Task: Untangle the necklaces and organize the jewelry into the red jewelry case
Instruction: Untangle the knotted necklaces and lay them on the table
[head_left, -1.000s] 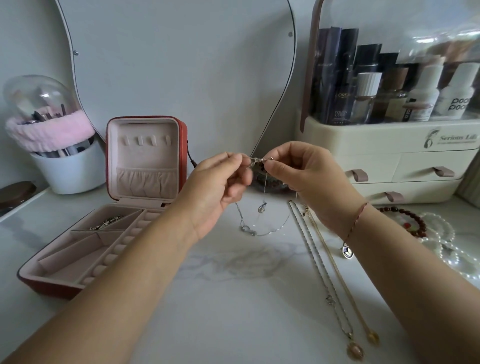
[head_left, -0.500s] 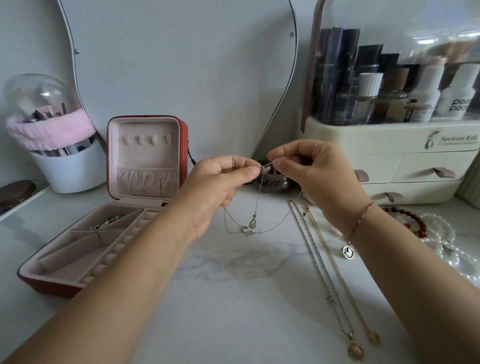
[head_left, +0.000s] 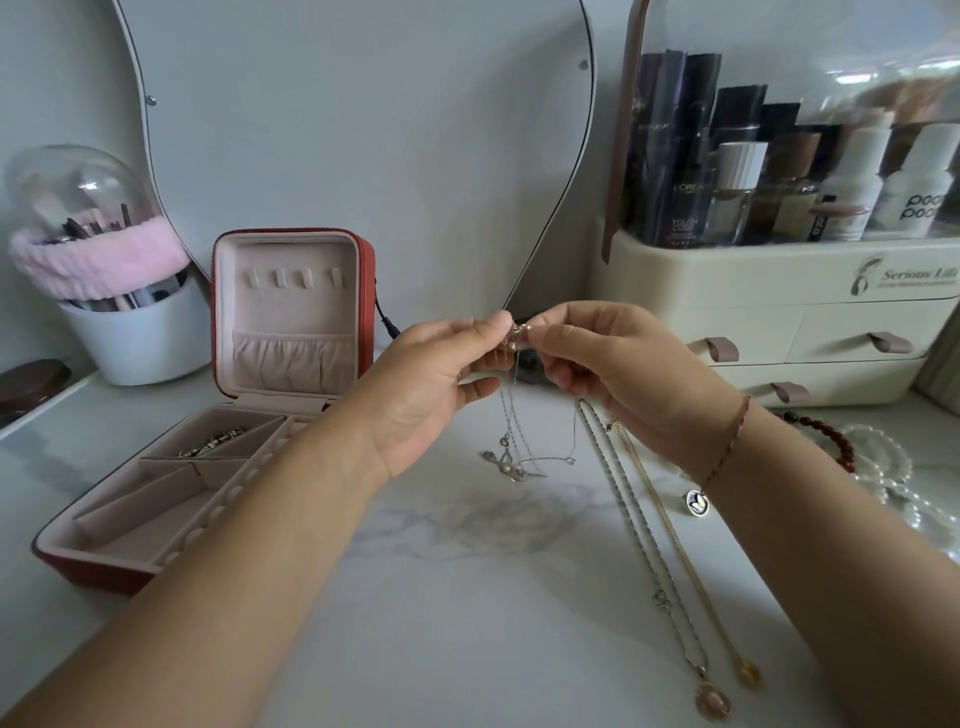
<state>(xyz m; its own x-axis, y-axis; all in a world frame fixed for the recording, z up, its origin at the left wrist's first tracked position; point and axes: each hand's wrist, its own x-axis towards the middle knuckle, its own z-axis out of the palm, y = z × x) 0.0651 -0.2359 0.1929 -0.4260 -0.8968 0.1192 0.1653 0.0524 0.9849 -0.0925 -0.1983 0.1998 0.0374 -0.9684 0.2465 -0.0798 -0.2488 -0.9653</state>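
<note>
Left hand (head_left: 431, 384) and right hand (head_left: 613, 374) are both pinching the top of the tangled silver necklace (head_left: 511, 447), which is hanging down to the worktop (head_left: 467, 597). Red jewelry case (head_left: 88, 571) is lying open, left. A long silver chain (head_left: 639, 535) and a gold chain (head_left: 680, 545) are lying side by side, right.

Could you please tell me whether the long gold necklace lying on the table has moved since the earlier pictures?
No. The long gold chain necklace lies as before, below the cream drawer organiser.
</note>
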